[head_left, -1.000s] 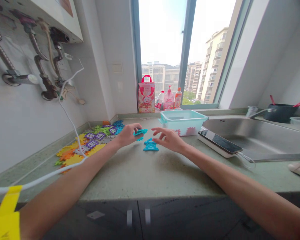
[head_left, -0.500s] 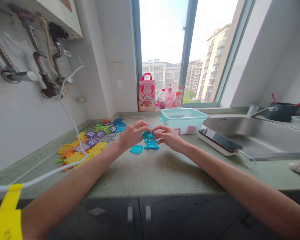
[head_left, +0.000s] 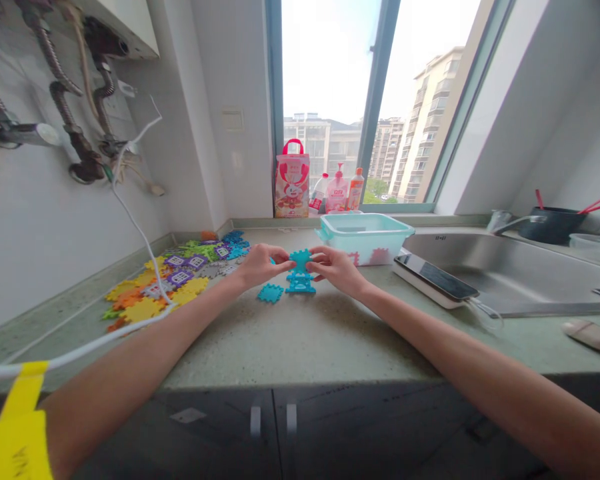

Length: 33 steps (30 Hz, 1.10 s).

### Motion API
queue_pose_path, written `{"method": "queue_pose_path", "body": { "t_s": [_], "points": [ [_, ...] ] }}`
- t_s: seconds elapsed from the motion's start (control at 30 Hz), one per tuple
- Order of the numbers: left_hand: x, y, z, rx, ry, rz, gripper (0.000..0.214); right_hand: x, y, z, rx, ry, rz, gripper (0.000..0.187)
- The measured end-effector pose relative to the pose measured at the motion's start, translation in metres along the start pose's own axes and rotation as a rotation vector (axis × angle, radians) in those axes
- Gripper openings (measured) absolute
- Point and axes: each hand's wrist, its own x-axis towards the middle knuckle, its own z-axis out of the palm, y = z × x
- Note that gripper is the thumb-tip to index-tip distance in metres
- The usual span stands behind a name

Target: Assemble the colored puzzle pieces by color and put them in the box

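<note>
On the grey-green countertop (head_left: 300, 340) both hands meet at a small blue puzzle-piece structure (head_left: 300, 275). My left hand (head_left: 261, 263) pinches the upright blue piece from the left. From the right, my right hand (head_left: 336, 268) pinches the same piece. That piece stands on another blue piece lying flat beneath it. A loose blue toothed piece (head_left: 271, 293) lies just left of the structure.
A pile of coloured puzzle pieces (head_left: 170, 283) lies at the left by the wall, crossed by a white cable (head_left: 130, 213). Behind the hands stand a teal tub (head_left: 365, 237), bottles and a pink bag (head_left: 292, 180). A phone (head_left: 437, 279) lies beside the steel sink (head_left: 510, 277).
My left hand brought a blue piece to the right hand; both now hold it upright on the flat blue piece. A second blue piece was dropped on the counter.
</note>
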Motion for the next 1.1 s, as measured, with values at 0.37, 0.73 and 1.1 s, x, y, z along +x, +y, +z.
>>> {"method": "queue_pose_path", "body": {
  "t_s": [0.37, 0.73, 1.1],
  "points": [
    [-0.004, -0.007, 0.006, -0.044, -0.169, -0.096, 0.026, -0.002, 0.002, -0.012, -0.513, -0.033, -0.098, 0.020],
    [-0.004, -0.019, 0.011, -0.137, -0.139, -0.161, 0.041, -0.002, 0.004, -0.013, -0.506, -0.057, -0.046, 0.022],
    [-0.004, -0.023, 0.015, -0.242, -0.184, -0.200, 0.033, -0.001, 0.012, -0.010, -0.384, -0.053, -0.002, 0.021]
  ]
}}
